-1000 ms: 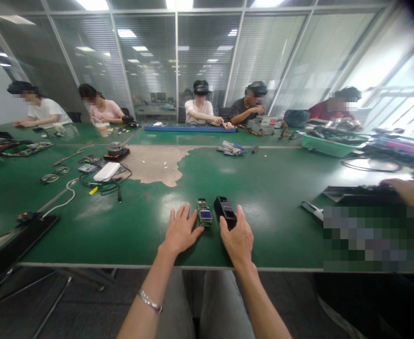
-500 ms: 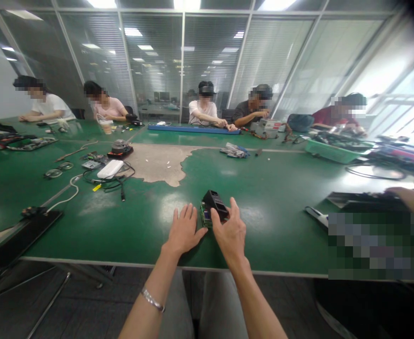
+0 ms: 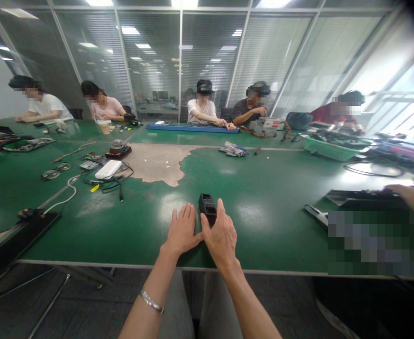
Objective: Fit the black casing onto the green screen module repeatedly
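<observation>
A small black plastic device (image 3: pixel 207 204) with rectangular recesses on its upper face rests on the green table in front of me. My right hand (image 3: pixel 221 236) has its thumb on the near left side of the device and its fingers along the right side, hiding the near end. Just left of it, my left hand (image 3: pixel 182 231) lies flat on the table, fingers stretched out and holding nothing. The left thumb reaches to the near end of the device, by the right hand; whether it touches the device I cannot tell.
To the left lie a white box (image 3: pixel 108 170) with black cables, glasses (image 3: pixel 52 174) and a black panel (image 3: pixel 19 240). Gloves (image 3: pixel 233 149) and a green basket (image 3: pixel 334 149) are farther off. A co-worker's hand (image 3: pixel 409 197) shows at right; several people sit opposite.
The black device has turned from its tilt to sit straighter, and the green circuit board at its left side no longer shows. My right hand has shifted left with it; my left hand stays flat.
</observation>
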`<state>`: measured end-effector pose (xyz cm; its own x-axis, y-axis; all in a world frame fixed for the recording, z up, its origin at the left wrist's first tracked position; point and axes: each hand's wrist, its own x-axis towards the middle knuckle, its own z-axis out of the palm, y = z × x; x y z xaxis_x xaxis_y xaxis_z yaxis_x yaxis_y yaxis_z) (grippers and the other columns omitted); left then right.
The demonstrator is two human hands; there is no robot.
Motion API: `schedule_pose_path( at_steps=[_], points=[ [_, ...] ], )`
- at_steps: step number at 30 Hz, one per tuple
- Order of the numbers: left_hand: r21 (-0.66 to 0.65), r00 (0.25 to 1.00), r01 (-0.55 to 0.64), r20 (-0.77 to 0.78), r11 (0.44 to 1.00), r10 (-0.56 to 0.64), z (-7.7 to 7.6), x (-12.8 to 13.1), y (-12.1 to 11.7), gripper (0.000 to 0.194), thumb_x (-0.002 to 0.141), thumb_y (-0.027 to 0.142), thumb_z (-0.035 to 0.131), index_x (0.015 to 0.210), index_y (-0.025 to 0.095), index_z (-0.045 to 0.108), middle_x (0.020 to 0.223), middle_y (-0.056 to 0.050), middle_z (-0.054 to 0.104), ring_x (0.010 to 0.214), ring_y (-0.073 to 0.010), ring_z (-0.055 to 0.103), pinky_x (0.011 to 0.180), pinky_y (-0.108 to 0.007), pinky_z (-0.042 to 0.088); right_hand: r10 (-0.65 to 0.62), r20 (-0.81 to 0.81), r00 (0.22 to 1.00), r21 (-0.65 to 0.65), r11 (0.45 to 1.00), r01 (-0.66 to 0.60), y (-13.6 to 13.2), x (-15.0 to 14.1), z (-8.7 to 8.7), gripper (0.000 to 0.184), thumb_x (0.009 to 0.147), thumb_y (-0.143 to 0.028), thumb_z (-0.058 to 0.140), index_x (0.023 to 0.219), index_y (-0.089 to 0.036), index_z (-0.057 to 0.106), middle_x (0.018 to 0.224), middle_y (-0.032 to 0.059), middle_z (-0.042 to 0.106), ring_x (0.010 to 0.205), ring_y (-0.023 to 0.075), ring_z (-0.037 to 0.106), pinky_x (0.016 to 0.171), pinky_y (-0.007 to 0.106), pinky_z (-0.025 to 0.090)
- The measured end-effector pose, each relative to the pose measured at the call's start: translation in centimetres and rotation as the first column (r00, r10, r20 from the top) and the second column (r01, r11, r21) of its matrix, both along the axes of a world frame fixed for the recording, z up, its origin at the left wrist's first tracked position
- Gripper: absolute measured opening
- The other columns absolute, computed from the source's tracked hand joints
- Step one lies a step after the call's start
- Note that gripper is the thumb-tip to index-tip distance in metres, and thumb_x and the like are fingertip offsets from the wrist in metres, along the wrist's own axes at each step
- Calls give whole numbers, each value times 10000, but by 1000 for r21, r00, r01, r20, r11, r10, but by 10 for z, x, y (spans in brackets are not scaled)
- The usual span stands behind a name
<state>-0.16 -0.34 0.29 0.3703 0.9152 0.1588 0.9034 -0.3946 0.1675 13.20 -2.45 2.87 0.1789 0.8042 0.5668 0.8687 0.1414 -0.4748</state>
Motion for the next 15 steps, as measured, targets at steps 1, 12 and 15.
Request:
schedule_pose_path(
  at_steps=[1, 12, 15],
  points=[
    [-4, 1000, -4, -1, 1000, 4, 0, 0, 0, 853, 875, 587, 413, 1520, 71, 202, 1592, -181, 226, 1477, -320, 161, 1179, -550, 106, -3, 7, 1000, -5, 1000, 3, 0, 0, -1, 669, 926, -425, 446, 1482, -82, 302, 1157, 188, 652, 993, 309, 612, 838, 429, 500],
    [11, 1000, -11, -13, 1000, 12, -2, 3, 0, 843, 844, 491, 443, 1520, 54, 191, 1591, -186, 224, 1476, -315, 162, 1186, -532, 75, -2, 24, 1000, -73, 997, 4, -6, 1, -12, 713, 903, -394, 496, 1504, -92, 257, 1178, 177, 653, 1005, 303, 607, 832, 418, 503],
    [15, 1000, -12, -8, 1000, 12, -1, 3, -1, 845, 840, 491, 448, 1521, 61, 192, 1590, -184, 229, 1476, -315, 164, 1186, -535, 74, 10, 20, 1000, -74, 997, -8, -7, 2, -15, 712, 908, -395, 493, 1508, -97, 251, 1185, 173, 652, 1032, 305, 600, 844, 421, 504]
  ],
)
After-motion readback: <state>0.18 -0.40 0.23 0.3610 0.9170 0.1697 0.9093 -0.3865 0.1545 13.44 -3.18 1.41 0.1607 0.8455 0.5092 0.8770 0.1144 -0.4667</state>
